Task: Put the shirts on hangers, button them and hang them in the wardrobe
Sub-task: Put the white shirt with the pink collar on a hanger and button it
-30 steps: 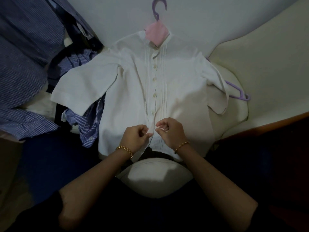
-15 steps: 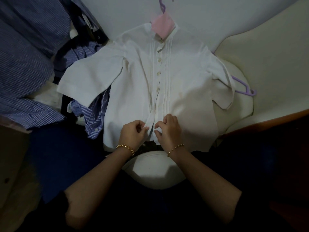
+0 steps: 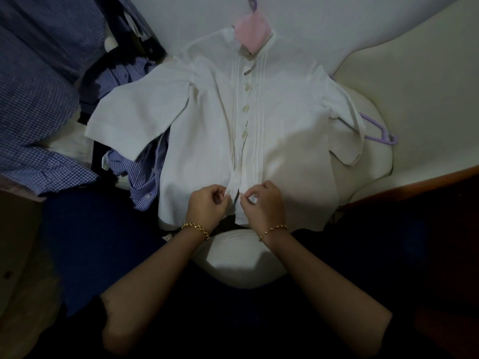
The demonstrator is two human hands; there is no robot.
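Two hands work at the bottom of a white short-sleeved shirt (image 3: pixel 212 130) with pintucked pleats down the front, which lies spread out, face up, on a pale cream upholstered seat (image 3: pixel 414 86). The shirt is on a purple plastic hanger (image 3: pixel 252 1); only its hook shows, poking out beyond the collar at the top of the head view. A pink piece of cloth (image 3: pixel 252 35) sits in the open neck. Down the middle, a row of small pearly buttons (image 3: pixel 245 108) looks fastened, though the lowest stretch of the front gapes open.

The left hand (image 3: pixel 207 206) has its fingers curled and pinches the left edge of that opening. The right hand (image 3: pixel 264 203) pinches the opposite edge, fingertips bunched just beside the other hand's. Whether a button lies between them I cannot tell. Each wrist wears a gold beaded bracelet (image 3: pixel 195 228).

On the left, a blue-and-white striped shirt (image 3: pixel 145 177) lies crumpled, partly under the white sleeve. Further left is a heap of blue gingham fabric (image 3: pixel 33 99). On the right, a second lilac hanger (image 3: pixel 381 130) peeks from under the other sleeve. A brown wooden edge (image 3: pixel 414 182) runs below the seat there. The room is dim.
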